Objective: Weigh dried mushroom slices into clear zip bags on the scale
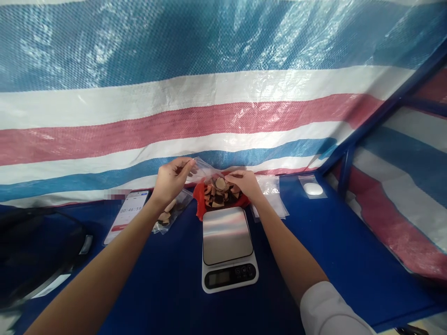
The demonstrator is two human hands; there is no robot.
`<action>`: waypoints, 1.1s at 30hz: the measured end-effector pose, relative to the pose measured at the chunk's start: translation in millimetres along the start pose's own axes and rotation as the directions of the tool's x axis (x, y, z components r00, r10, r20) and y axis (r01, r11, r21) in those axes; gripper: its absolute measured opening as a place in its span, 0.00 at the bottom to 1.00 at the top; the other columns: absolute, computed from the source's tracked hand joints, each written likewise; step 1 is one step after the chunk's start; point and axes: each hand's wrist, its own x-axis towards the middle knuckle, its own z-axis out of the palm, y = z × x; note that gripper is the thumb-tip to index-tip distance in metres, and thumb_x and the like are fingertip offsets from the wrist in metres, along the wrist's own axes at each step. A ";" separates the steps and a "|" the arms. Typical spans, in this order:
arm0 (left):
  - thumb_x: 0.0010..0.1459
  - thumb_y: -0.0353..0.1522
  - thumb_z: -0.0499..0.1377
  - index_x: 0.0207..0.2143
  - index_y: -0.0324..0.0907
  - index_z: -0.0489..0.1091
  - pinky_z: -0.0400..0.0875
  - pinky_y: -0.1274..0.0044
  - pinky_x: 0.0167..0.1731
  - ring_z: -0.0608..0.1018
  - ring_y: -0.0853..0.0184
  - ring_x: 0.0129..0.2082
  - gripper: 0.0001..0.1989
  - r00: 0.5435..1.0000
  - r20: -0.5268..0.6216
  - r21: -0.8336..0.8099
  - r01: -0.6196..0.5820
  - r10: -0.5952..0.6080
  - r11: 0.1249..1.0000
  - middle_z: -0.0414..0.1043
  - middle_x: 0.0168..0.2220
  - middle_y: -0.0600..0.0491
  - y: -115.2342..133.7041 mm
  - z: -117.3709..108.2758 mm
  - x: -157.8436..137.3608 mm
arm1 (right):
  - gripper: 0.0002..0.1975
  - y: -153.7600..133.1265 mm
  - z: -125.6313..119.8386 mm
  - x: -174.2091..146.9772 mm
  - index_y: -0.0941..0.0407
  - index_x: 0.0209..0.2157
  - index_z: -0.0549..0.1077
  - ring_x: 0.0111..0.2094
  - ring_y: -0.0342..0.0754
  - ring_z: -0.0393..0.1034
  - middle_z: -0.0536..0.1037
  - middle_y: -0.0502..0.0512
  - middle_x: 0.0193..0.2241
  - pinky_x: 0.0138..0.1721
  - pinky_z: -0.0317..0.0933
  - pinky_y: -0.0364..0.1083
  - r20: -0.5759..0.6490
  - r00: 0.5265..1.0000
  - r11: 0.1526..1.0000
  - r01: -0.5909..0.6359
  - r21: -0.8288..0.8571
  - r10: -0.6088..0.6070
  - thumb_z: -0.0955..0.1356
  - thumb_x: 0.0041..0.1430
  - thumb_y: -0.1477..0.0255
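My left hand pinches the edge of a clear plastic bag between thumb and fingers. The bag stretches over toward my right hand, whose fingertips are closed at its other end. Right by those fingertips is a round pale slice; whether it sits inside the bag or behind it I cannot tell. Below both hands lies an opened red plastic bag full of dried, brown-edged pieces. In front of it stands a white kitchen scale with a bare metal plate and a dark display.
Left of the scale lies a clear bag with several pieces, beside a phone showing a timer. To the right are clear bags and a small bag with a white oval object. A black item lies far left. Striped tarp hangs behind.
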 end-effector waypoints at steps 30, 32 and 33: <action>0.58 0.44 0.61 0.31 0.42 0.77 0.76 0.75 0.30 0.80 0.65 0.26 0.14 0.998 -0.061 -0.136 -0.014 0.005 0.991 0.79 0.27 0.52 -5.8 -9.3 -0.2 | 0.03 -11.5 6.7 -8.7 0.53 0.31 0.82 0.31 0.48 0.77 0.81 0.51 0.28 0.28 0.74 0.44 0.024 0.999 0.999 -0.029 0.027 0.028 0.74 0.52 0.70; 0.58 0.43 0.62 0.32 0.42 0.77 0.76 0.76 0.29 0.81 0.65 0.26 0.14 0.997 -0.071 -0.145 -0.011 0.001 0.989 0.79 0.27 0.52 -5.9 -10.9 0.0 | 0.03 -9.2 8.3 -8.0 0.53 0.30 0.82 0.31 0.48 0.77 0.81 0.52 0.29 0.27 0.74 0.44 0.053 0.998 0.997 -0.036 0.070 0.033 0.74 0.52 0.69; 0.58 0.44 0.62 0.32 0.42 0.77 0.76 0.76 0.29 0.81 0.65 0.26 0.14 0.997 -0.071 -0.146 -0.011 0.001 0.989 0.79 0.28 0.52 -6.2 -11.9 0.1 | 0.03 -7.2 9.3 -7.2 0.53 0.29 0.82 0.31 0.48 0.78 0.81 0.52 0.28 0.27 0.73 0.43 0.069 0.997 0.995 -0.043 0.092 0.036 0.75 0.52 0.69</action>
